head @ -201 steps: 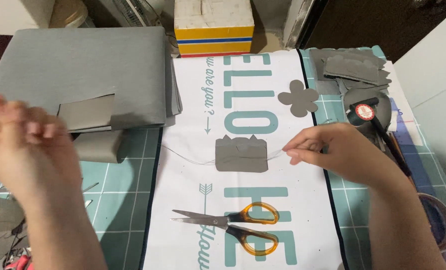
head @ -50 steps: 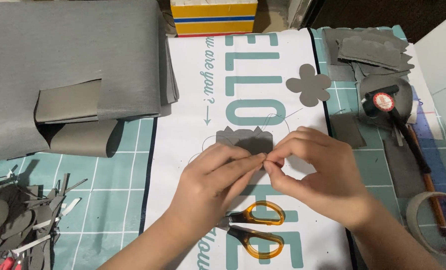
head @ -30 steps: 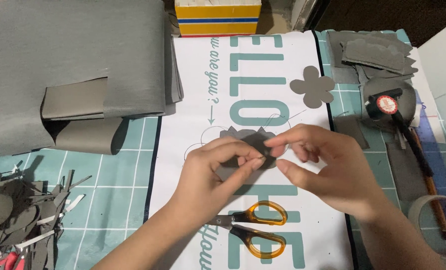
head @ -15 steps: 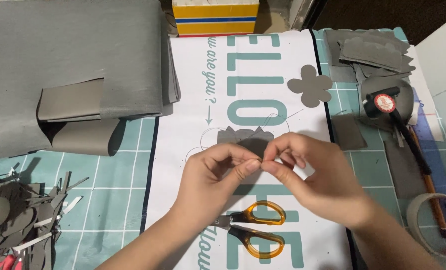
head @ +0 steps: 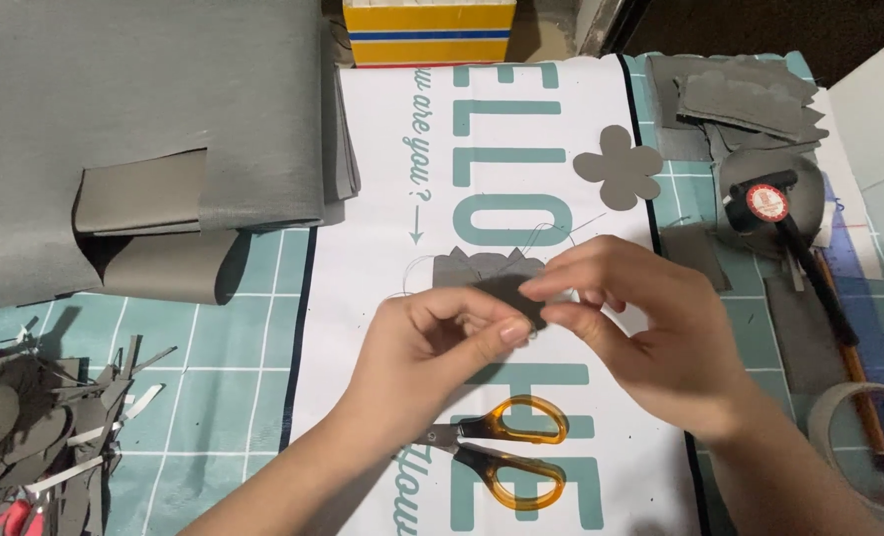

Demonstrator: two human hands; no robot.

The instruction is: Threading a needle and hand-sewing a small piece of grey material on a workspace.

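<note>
Pinched between both hands' fingertips, left hand (head: pixel 432 342) and right hand (head: pixel 650 333), a small grey notched fabric piece (head: pixel 487 278) is held above orange-handled scissors (head: pixel 506 459).

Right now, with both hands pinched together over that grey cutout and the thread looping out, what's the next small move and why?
Probably draw the right hand gently away to take up the slack. A loose loop of thread lies on the white sheet left of the grey cutout, and both hands' fingertips meet in a pinch just above it, the left hand steadying. The needle itself is too small to see.
</note>
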